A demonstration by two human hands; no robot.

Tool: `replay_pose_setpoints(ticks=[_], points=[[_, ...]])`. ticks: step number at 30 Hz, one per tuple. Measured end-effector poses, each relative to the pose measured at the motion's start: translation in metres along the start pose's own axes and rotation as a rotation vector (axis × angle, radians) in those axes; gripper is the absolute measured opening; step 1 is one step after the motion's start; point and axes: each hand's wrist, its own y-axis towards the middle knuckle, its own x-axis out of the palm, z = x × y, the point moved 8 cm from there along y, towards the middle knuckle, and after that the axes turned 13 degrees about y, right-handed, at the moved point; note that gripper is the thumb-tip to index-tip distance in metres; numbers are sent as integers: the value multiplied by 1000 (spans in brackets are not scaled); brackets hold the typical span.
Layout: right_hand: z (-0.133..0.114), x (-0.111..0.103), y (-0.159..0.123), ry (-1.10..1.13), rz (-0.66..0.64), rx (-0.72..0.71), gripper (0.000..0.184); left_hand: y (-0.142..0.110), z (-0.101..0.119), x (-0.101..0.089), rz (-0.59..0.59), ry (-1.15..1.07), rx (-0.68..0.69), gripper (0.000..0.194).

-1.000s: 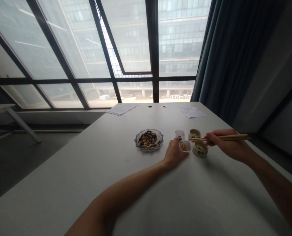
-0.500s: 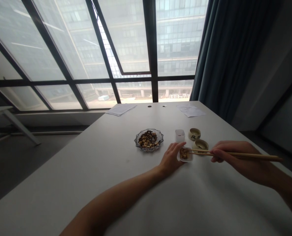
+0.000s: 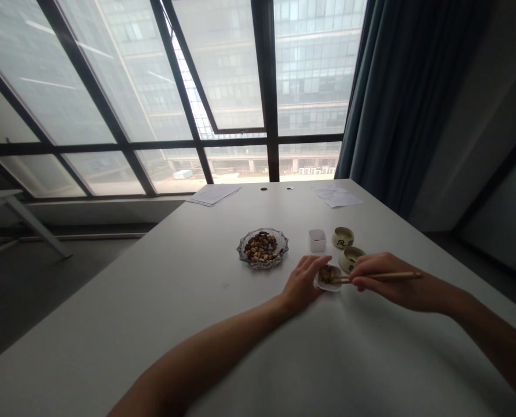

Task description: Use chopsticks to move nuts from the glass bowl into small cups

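Observation:
My left hand grips a small white square cup by its left side, tilting it. Brown pieces, too small to name, lie inside the cup. My right hand is closed around a pair of wooden chopsticks, their tips reaching into the cup among the pieces. Just behind stands a second white square cup. Two round beige cups with dark markings are close to my right hand: the nearer cup, partly covered by the hand, and the farther cup.
A scalloped glass bowl of mixed nuts or seeds sits left of the cups on the white table. Papers lie at the far left and a sheet at the far right. Beyond are windows and a dark curtain.
My right hand has moved left, closer to the held cup, and the chopsticks now reach into it at a different angle. The cup in my left hand has tilted more toward the right hand.

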Motion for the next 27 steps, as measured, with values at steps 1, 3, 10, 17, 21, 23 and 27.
replay_pose_setpoints(ticks=[1,3,10,17,21,23,27], points=[[-1,1,3,-2,-10,-1,35,0,0,1,-9,1,3,78],[-2,3,7,-14,-35,6,38,0,2,1,-17,1,14,78],[8,6,16,-29,18,66,45,0,3,4,-34,-8,26,76],[32,-19,6,283,156,162,49,0,-16,6,-7,-48,-161,91],[41,-53,3,427,352,140,55,1,-28,13,-23,-76,-282,93],[42,-68,9,455,460,98,54,2,-33,17,-42,-69,-330,94],[53,-81,37,518,621,94,36,0,-37,18,-60,-35,-372,93]])
